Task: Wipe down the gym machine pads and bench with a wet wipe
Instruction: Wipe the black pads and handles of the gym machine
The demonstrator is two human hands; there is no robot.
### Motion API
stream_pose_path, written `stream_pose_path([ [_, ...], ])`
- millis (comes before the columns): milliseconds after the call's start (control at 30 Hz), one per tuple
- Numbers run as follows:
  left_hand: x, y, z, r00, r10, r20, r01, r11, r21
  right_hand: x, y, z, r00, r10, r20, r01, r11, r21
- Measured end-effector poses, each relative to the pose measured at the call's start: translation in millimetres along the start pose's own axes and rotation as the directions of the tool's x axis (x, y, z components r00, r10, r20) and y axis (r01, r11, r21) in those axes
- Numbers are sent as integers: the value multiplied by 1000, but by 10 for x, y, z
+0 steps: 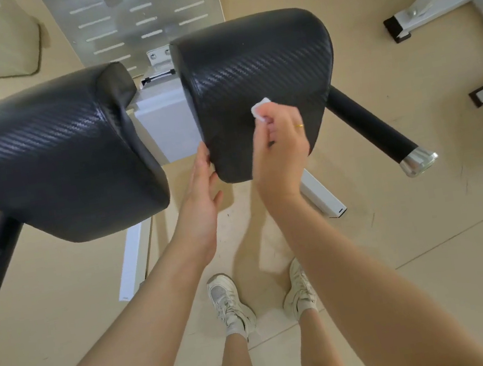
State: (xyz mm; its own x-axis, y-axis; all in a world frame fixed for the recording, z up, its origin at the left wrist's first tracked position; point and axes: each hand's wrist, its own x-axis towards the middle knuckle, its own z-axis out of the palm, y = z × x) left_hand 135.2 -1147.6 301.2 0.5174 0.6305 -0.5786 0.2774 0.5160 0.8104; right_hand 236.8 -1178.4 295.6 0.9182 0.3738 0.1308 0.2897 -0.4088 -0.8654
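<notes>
A small folded white wet wipe point(261, 109) is pinched in the fingers of the right hand point(279, 142) and pressed against the right black textured vinyl pad point(250, 64). That pad's near inner edge is touched by the open, empty left hand point(202, 201). Overlapping strokes with steady pressure are probably best, the edge being braced meanwhile. The left black textured vinyl pad point(49, 153) seems yet to be reached. No brand or writing can be read.

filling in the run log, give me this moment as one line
step: wiping right pad | right hand: grip shut on wipe, on pad | left hand: open, at pad's near edge | left pad: untouched
</notes>
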Motion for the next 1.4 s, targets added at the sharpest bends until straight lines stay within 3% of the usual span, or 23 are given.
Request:
stream_pose_path([
  [100,-30,25,-53,1000,-23,-6,23,999,-34,-228,-79,66,971,-62,231,81,994,-75],
  [167,-100,91,-82,997,-63,-45,61,996,-60,-364,-151,24,893,-30,449,63,996,-58],
  [233,-204,183,-135,990,-111,-88,102,989,-103,-437,-258,-63,807,154,571,-194,981,10],
  [333,-387,356,-239,995,-70,-68,70,998,-4,-474,-427,-232,652,366,664,-598,787,152],
  [533,-762,764,-383,996,54,-74,-46,993,105,-466,-838,-527,516,302,802,-768,578,276],
  [600,-874,915,-429,995,83,-47,-77,989,125,-465,-1006,-611,519,313,796,-775,566,282],
  [700,-978,1100,-523,994,107,21,-109,982,155,-471,-1206,-691,556,315,770,-753,582,306],
  [867,-993,1333,-612,987,119,103,-137,974,182,-397,-1442,-750,527,223,820,-710,646,281],
  [1000,-803,1419,-580,992,68,104,-82,987,140,-150,-1517,-638,547,293,785,-654,735,182],
  [1133,-478,1453,-527,993,-53,109,44,996,79,376,-1573,-424,618,261,742,-400,916,11],
  [1233,-150,1450,-530,993,-108,45,105,993,56,907,-1610,-201,611,161,775,-213,976,-34],
  [1300,36,1417,-520,989,-142,-30,143,989,31,1255,-1605,-8,578,96,810,-93,994,-51],
  [1400,285,1340,-434,983,-161,-87,165,985,48,1676,-1457,368,469,20,883,166,980,-110],
])
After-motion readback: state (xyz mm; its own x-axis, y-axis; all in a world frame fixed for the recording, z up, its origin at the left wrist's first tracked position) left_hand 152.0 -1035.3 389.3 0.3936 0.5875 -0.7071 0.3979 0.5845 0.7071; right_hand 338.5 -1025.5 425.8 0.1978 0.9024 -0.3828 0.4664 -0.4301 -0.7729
